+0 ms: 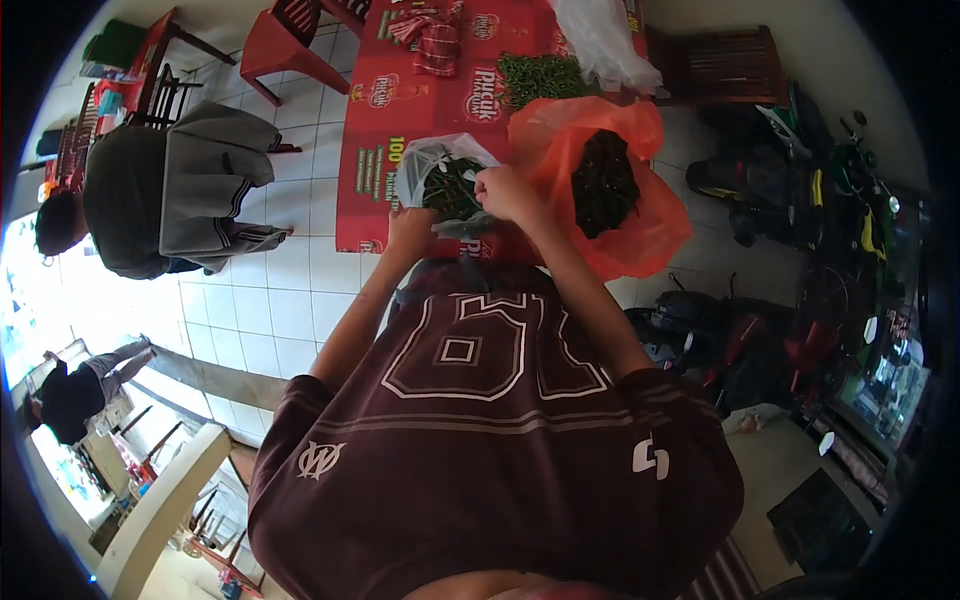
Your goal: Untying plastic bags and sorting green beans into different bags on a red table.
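A clear plastic bag (pixel 415 163) lies at the near edge of the red table, its mouth spread around thin dark green pieces (pixel 452 188) that look like chillies or stems. My left hand (pixel 408 228) grips the bag's near left side, its fingertips partly hidden. My right hand (pixel 506 193) is closed in a pinch at the bag's right side; what sits between the fingers is too small to make out. Just right of it stands an orange plastic bag (pixel 665 215), wide open, with a dark brown-green heap (pixel 605 185) inside.
Loose green pieces (pixel 540 80) are piled farther back on the red tablecloth (pixel 425 105), beside a whitish plastic bag (pixel 605 40) and a red patterned cloth bundle (pixel 437 48). Motorcycles (pixel 750 195) stand to the right. A person in grey (pixel 130 195) is at the left, near red chairs (pixel 285 50).
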A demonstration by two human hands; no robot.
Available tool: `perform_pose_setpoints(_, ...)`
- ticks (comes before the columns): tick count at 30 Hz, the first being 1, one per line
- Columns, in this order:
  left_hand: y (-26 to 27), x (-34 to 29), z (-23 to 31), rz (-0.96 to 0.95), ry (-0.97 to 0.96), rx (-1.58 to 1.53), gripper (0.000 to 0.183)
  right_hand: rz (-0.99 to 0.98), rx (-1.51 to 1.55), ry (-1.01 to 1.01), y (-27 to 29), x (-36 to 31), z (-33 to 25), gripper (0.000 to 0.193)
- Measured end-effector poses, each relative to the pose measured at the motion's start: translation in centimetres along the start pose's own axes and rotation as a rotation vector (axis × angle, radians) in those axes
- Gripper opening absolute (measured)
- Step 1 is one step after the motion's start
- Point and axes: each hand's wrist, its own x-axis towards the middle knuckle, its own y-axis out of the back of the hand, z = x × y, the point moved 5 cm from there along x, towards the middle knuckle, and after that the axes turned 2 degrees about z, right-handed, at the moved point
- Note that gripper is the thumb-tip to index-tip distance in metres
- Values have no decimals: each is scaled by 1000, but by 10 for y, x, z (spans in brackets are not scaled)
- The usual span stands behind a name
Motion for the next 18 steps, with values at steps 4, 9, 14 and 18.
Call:
perform_pose_setpoints(4,22,-6,-2,-82,-9,-208,25,-87,-357,-211,-45,17,15,24)
perform_pose_setpoints(9,52,-8,-2,-105,-31,-361,26,-11,-467,-323,-56,19,44,24)
perform_pose_setpoints(14,71,9,-12,-132,18,-414,29,-44,106,-246,-27,11,49,25)
perform_pose_setpoints(18,84,27,-15,-60,-14,-537,26,-203,878,-483,12,-6,-8,27)
